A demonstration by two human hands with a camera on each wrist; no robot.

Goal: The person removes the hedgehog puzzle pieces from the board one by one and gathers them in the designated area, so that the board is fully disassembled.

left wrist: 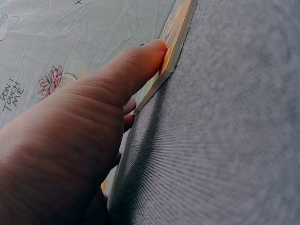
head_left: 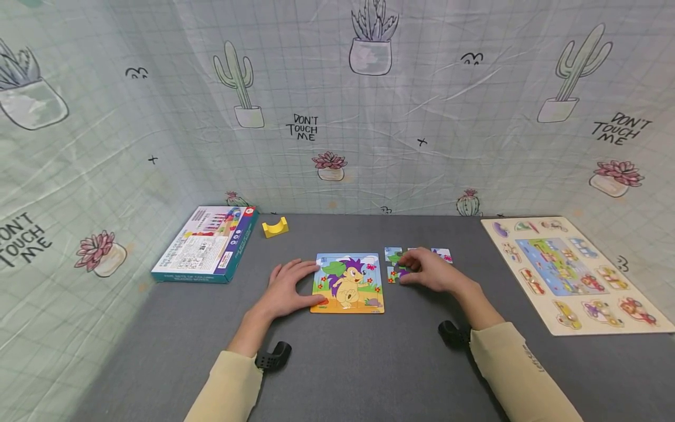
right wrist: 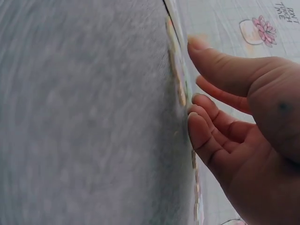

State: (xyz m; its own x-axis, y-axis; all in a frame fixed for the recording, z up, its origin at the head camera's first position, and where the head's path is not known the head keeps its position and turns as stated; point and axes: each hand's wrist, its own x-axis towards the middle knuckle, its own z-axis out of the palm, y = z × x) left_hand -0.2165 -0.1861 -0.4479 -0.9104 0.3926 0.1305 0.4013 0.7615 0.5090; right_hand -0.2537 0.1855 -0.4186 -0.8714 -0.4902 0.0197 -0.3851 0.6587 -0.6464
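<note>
A square hedgehog puzzle board (head_left: pixel 350 287) lies flat in the middle of the grey table. My left hand (head_left: pixel 287 291) rests at its left side, thumb on the lower left corner and spread fingertips by the upper left edge. In the left wrist view, the thumb presses on the edge of the board (left wrist: pixel 171 56). Just right of the board lie several small loose puzzle pieces (head_left: pixel 392 253). Over them is my right hand (head_left: pixel 433 271), fingertips down among the pieces. In the right wrist view its thumb and bent fingers stand apart, close to the pieces (right wrist: pixel 176 61).
At the back left lies a teal-edged box (head_left: pixel 203 246), with a yellow curved block (head_left: pixel 276 227) beside it. A large wooden peg puzzle board (head_left: pixel 538 316) lies on the right. A patterned cloth (head_left: pixel 337 105) hangs behind the grey table (head_left: pixel 348 363).
</note>
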